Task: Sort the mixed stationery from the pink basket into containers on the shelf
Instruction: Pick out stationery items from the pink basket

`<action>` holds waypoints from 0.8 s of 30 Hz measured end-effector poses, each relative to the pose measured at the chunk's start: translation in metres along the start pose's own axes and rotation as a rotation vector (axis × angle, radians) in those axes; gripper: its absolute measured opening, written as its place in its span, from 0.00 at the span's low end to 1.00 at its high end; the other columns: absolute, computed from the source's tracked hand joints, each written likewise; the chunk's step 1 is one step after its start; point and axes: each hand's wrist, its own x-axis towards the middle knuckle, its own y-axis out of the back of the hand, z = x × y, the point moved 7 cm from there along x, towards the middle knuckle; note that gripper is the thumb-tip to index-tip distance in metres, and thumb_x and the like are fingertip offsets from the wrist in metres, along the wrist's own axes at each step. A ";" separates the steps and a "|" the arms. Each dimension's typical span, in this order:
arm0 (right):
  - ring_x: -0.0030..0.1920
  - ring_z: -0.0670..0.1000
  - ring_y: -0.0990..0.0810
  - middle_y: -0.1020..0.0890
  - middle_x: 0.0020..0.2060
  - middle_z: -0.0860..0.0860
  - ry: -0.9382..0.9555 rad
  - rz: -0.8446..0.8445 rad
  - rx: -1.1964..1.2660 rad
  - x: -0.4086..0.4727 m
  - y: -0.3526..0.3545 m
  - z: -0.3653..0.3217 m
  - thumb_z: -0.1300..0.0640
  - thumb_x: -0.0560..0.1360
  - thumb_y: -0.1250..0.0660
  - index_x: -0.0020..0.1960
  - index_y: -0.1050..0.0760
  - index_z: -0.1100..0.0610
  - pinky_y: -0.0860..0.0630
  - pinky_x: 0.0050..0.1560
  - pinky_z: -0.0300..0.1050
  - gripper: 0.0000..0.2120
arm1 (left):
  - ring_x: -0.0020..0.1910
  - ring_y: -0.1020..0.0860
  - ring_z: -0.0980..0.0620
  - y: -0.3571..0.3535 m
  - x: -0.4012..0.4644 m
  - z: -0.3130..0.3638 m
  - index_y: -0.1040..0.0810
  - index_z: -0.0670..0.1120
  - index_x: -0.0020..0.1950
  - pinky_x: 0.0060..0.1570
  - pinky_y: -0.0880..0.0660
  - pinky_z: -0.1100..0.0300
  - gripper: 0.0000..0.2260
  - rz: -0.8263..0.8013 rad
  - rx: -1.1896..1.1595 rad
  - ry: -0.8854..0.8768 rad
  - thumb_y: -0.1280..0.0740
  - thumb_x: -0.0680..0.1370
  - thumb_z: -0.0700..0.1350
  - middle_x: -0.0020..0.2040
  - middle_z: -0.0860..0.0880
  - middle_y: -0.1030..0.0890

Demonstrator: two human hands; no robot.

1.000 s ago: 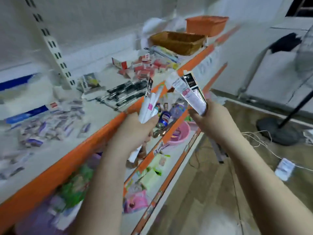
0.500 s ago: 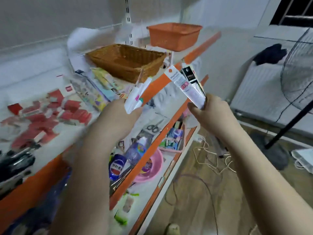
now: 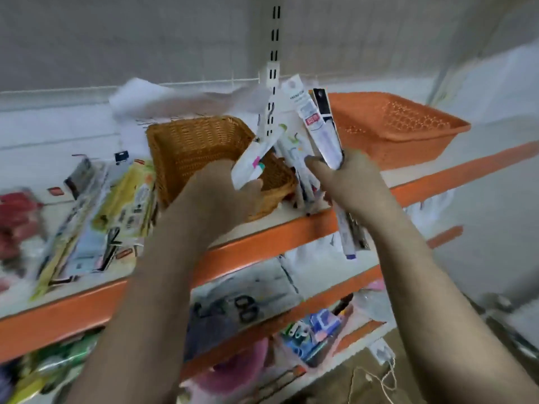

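A: What is the left hand [image 3: 221, 193] holding?
B: Its fingers curl round a small bunch of white packaged pens with pink and green marks [image 3: 252, 158], tilted up to the right, over the near right corner of the brown woven wicker basket [image 3: 186, 141] on the orange-edged white shelf [image 3: 291, 231].

A: And the right hand [image 3: 347, 182]?
B: It grips a bundle of long white and black stationery packets [image 3: 318, 123], upright; their lower ends stick out below the fist.

A: Where do the containers sit?
B: The wicker basket stands mid-shelf; the orange perforated plastic basket [image 3: 393, 123] stands to its right, farther back. More white pen packets [image 3: 294, 150] lean between the two baskets.

A: Anything left of the wicker basket?
B: Flat yellow and white carded packets [image 3: 116, 205], blurred.
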 end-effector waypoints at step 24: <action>0.48 0.62 0.17 0.18 0.45 0.61 -0.249 -0.363 0.790 0.145 -0.035 0.007 0.39 0.77 0.40 0.56 0.24 0.66 0.22 0.47 0.51 0.29 | 0.20 0.39 0.57 -0.056 0.082 0.051 0.25 0.46 0.40 0.20 0.42 0.69 0.06 -0.238 -0.891 0.390 0.30 0.73 0.46 0.27 0.50 0.30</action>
